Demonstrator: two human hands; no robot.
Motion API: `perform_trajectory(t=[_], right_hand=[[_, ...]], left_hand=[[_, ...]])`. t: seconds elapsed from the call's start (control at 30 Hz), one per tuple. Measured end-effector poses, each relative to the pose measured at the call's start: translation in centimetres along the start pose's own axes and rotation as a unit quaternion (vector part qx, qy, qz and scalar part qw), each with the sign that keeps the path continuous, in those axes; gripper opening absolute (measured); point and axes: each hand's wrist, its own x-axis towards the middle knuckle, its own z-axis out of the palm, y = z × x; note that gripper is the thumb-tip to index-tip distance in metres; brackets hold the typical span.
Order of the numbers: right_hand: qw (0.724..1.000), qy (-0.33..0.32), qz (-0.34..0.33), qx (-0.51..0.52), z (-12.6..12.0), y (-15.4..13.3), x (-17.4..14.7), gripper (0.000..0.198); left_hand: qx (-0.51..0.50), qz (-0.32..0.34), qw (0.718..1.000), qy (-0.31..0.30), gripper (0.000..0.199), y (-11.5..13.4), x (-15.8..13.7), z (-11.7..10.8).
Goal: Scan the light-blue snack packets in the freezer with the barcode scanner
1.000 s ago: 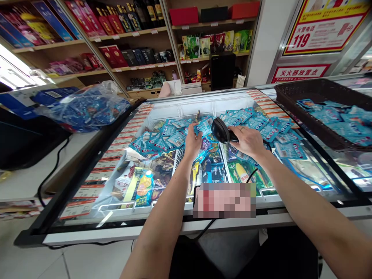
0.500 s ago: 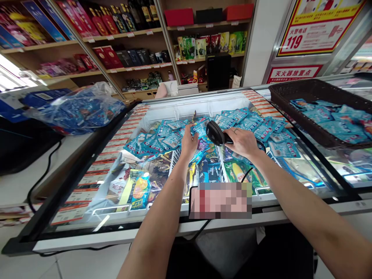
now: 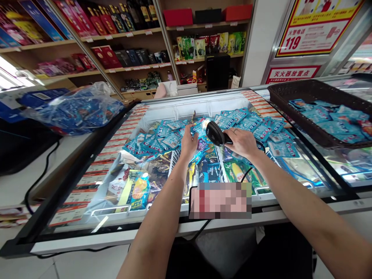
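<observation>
Newly, a white glow (image 3: 205, 123) on a packet (image 3: 199, 128) (right hand (image 3: 243, 142) around scanner (image 3: 215, 133); left hand (image 3: 188, 144), hold unclear)

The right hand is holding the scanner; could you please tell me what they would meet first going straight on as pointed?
Most likely the blue packet at the left hand: the scanner in the right hand points toward it, though the depth between them is unclear.

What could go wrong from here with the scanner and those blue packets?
Other blue packets lie close around the packet by the left hand, so the scanner in the right hand might read the wrong one. They lie loose and overlapping, so a brush could shift them. The black cord beside the right forearm might snag.
</observation>
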Motion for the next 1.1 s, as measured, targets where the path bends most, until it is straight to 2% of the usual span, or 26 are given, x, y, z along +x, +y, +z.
perform_trajectory(t=[0.37,0.6,1.1], right_hand=[[1.000,0.015,0.001,0.008,0.36,0.13,-0.14,0.036],[1.000,0.016,-0.008,0.022,0.31,0.01,-0.24,0.038],[0.999,0.020,-0.026,0.037,0.04,-0.08,-0.30,0.032]], left_hand=[[0.006,-0.009,1.000,0.002,0.035,-0.13,-0.02,0.18],[-0.009,-0.010,0.999,0.048,0.030,0.34,-0.09,0.01],[0.045,0.002,0.997,0.061,0.026,0.73,-0.40,0.01]])
